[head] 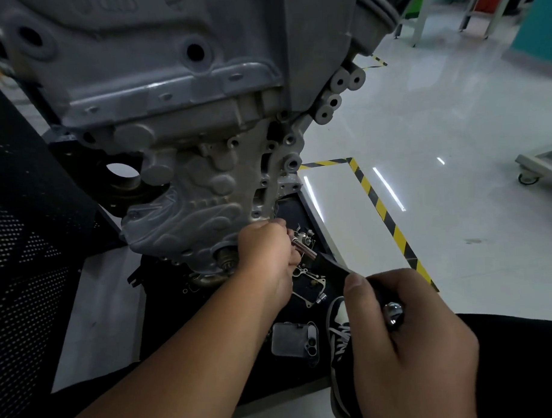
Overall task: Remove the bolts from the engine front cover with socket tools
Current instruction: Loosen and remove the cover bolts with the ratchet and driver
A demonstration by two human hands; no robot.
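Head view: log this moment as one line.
left hand: steadies socket at cover | right hand: grips ratchet | bolt: hidden

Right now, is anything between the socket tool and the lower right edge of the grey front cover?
Nothing visible. The left hand grips the chrome socket extension right beside the grey cast front cover; the right hand holds the black ratchet handle. The tool's tip is hidden behind the fingers.

Glossy white floor [422, 141], yellow-black tape [379, 202] marking a bay. Near centre, dark mat [165, 306] carrying small metal cover [293, 339] and gasket [308, 282].
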